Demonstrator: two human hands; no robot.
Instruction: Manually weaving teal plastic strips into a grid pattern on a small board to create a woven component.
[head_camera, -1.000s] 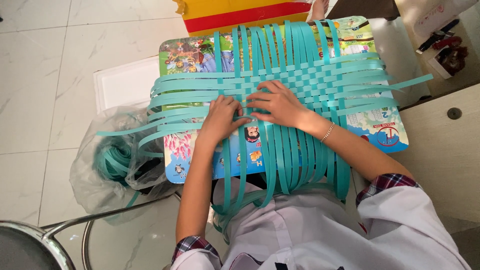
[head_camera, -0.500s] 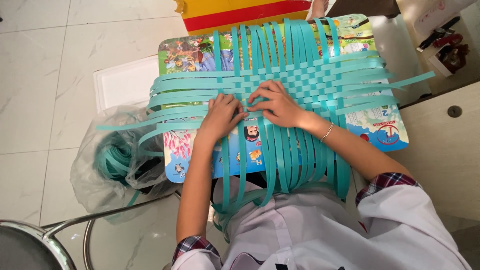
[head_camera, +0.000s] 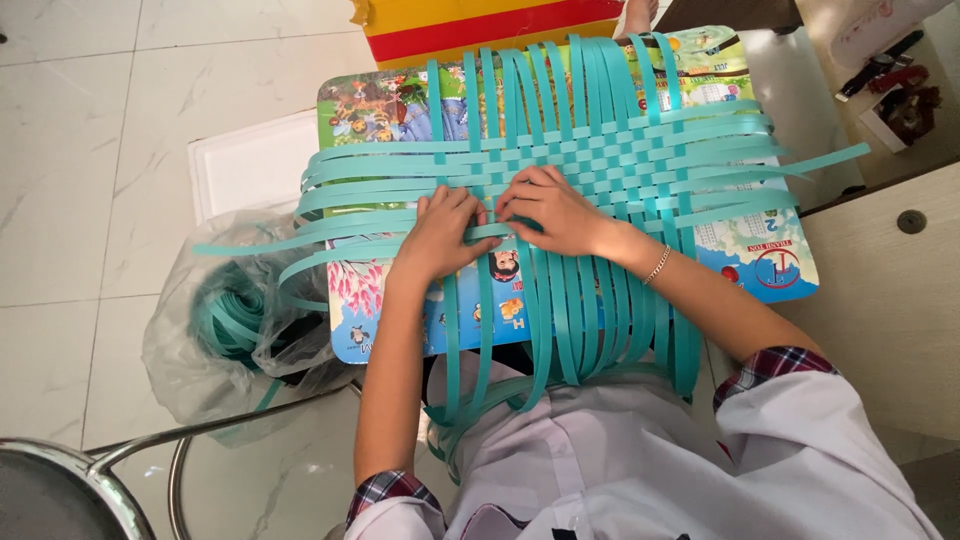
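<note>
A mat of woven teal plastic strips (head_camera: 610, 160) lies on a colourful picture board (head_camera: 380, 105) across my lap. Loose strip ends stick out to the left, right and toward me. My left hand (head_camera: 440, 235) presses flat on the strips at the weave's near left corner, fingers spread over a horizontal strip. My right hand (head_camera: 545, 205) rests beside it, fingers curled and pinching a teal strip at the weave's edge. A thin bracelet (head_camera: 657, 265) circles my right wrist.
A clear plastic bag (head_camera: 215, 330) with coiled teal strips sits on the tiled floor at left. A metal chair frame (head_camera: 130, 455) is at the lower left. A white tray (head_camera: 250, 165) lies under the board. A beige cabinet (head_camera: 890, 270) stands at right.
Both hands have stayed at the weave's near left corner; the fingers shifted slightly on the strips. The view has barely moved.
</note>
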